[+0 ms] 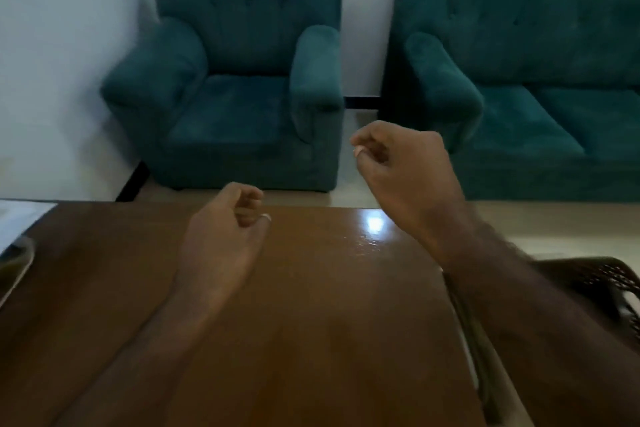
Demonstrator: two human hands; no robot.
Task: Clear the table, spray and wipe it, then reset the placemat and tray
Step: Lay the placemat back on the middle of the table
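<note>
The setting is a sitting room or lounge, in a home or a waiting area; which of the two cannot be told. A teal upholstered armchair with a tufted back stands at 12 o'clock against a plain white wall. A matching teal sofa stands at 2 o'clock along the same wall. A polished brown wooden table fills the foreground from 6 o'clock outward. The floor between the table and the seats is pale. A dark woven chair back shows at 4 o'clock.
</note>
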